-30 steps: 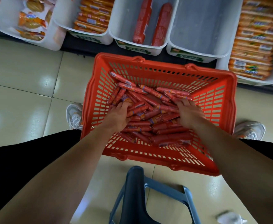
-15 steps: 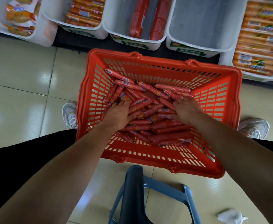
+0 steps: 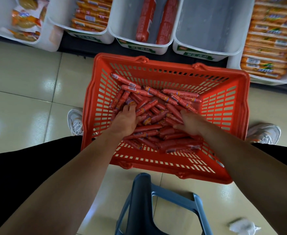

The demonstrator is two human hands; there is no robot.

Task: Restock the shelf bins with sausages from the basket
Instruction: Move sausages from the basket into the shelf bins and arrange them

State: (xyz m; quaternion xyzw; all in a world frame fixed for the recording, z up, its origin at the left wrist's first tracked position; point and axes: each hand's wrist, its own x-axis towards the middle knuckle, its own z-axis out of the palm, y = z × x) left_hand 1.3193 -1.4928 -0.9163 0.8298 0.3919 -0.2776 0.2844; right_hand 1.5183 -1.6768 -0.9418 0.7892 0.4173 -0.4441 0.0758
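An orange plastic basket (image 3: 227,92) stands on the floor between my feet, holding a heap of several small red sausages (image 3: 158,114). My left hand (image 3: 125,120) lies palm down on the left of the heap, its fingers curled into the sausages. On the right of the heap my right hand (image 3: 191,123) rests with fingers spread flat. Beyond the basket, white shelf bins stand in a row. One bin (image 3: 205,50) is empty. The bin (image 3: 140,46) to its left holds two big red sausages (image 3: 144,19).
Further bins hold orange sausage packs (image 3: 268,48) on the right, orange packs (image 3: 90,16) on the left, and bagged snacks (image 3: 24,21) at far left. A blue stool (image 3: 140,204) is under me. Crumpled white paper (image 3: 244,226) lies on the tile floor beside my shoes (image 3: 75,122).
Both hands have stayed in the sausage heap. The right hand slid slightly inward and the left fingers dug further forward. The view shifted a little.
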